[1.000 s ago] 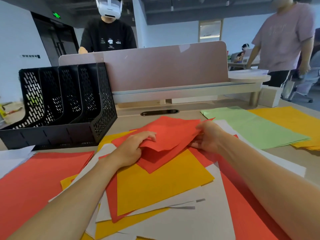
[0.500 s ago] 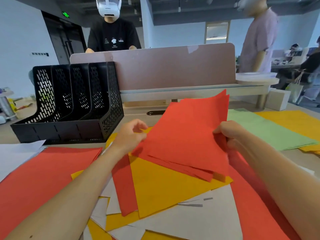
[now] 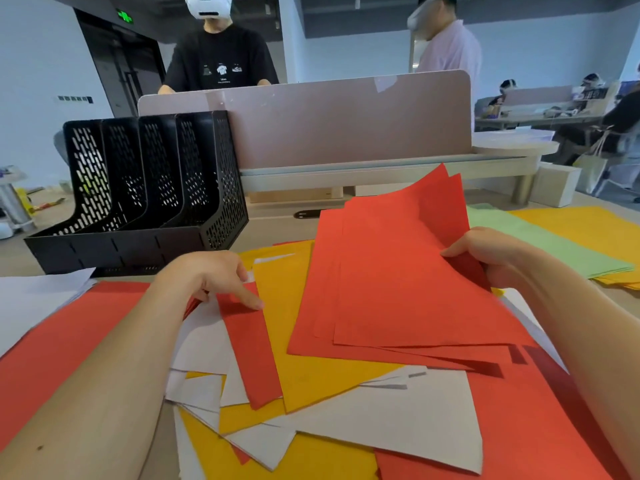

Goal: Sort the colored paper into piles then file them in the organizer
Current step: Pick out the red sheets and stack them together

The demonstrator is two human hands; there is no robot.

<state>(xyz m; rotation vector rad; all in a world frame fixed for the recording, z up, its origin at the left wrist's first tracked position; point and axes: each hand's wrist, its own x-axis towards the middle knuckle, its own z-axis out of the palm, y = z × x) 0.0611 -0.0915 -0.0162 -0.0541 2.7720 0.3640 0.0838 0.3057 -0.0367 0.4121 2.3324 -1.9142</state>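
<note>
My right hand (image 3: 491, 258) grips the right edge of a bunch of red sheets (image 3: 398, 285), lifted and tilted above the table. My left hand (image 3: 214, 275) touches another red sheet (image 3: 252, 344) in the mixed heap with its fingertips. The heap (image 3: 311, 410) holds orange, white and red paper crossing each other. A red pile (image 3: 62, 348) lies at the left, with a white pile (image 3: 31, 296) behind it. A green pile (image 3: 540, 240) and an orange pile (image 3: 588, 223) lie at the right. The black mesh organizer (image 3: 145, 195) stands at the back left.
A pink desk divider (image 3: 346, 119) runs along the back of the table. Behind it stand a person in a black shirt (image 3: 221, 60) and a person in a light shirt (image 3: 450, 50). More desks and seated people are at the far right.
My right hand lifted the red sheets off the heap and holds them higher and further right. My left hand let go of them and dropped onto a red sheet in the heap.
</note>
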